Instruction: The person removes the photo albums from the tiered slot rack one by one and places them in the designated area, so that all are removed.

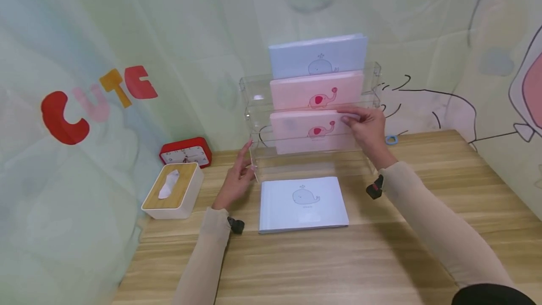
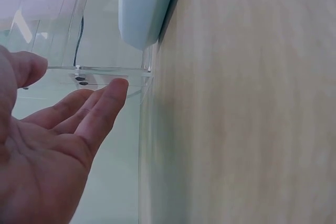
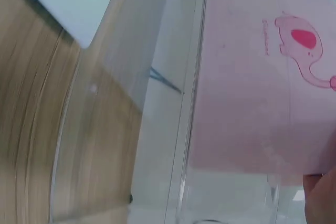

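Observation:
A clear acrylic tiered rack [image 1: 259, 92] stands against the curtain. In its front tier is a pink book [image 1: 294, 128] with an elephant drawing, whose upper right corner my right hand [image 1: 369, 130] pinches. The right wrist view shows the same pink book [image 3: 244, 93] upright behind the clear front lip. My left hand [image 1: 237, 180] touches the rack's left side; in the left wrist view its fingers [image 2: 102, 114] are extended beside the clear edge. Another pink elephant book [image 1: 292, 93] and a blue whale book [image 1: 292, 60] fill the higher tiers. One more whale book [image 1: 277, 206] lies flat before the rack.
On the left of the wooden table [image 1: 313, 267] are a white tissue box [image 1: 186, 204] with a wooden lid and a red clock [image 1: 186, 152]. A small blue ring [image 1: 391, 140] lies right of the rack. A patterned curtain [image 1: 203, 36] hangs behind.

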A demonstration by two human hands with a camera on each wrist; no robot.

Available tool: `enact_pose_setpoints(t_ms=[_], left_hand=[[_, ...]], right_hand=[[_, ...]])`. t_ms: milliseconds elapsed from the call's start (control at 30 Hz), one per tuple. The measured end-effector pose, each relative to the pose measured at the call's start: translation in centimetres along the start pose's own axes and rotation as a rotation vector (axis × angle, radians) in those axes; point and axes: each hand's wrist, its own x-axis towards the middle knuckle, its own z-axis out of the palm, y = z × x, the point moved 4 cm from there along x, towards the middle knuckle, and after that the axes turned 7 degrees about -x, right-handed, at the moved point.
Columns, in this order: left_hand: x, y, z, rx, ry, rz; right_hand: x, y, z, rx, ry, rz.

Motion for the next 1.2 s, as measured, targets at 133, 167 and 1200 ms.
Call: enact_pose_setpoints(t_ms=[133,167,1200], left_hand=[[-0.1,0.1,0.3,-0.004,-0.013,-0.001],[-0.1,0.1,0.3,-0.004,-0.014,0.0],[-0.2,0.0,-0.1,-0.001,-0.003,-0.014]], right_hand=[[-0.2,-0.1,0.4,0.026,0.068,0.029],[-0.1,-0.3,0.4,0.027,0.083,0.031],[-0.2,-5.3,-7.5,0.04,0.216,0.081]])
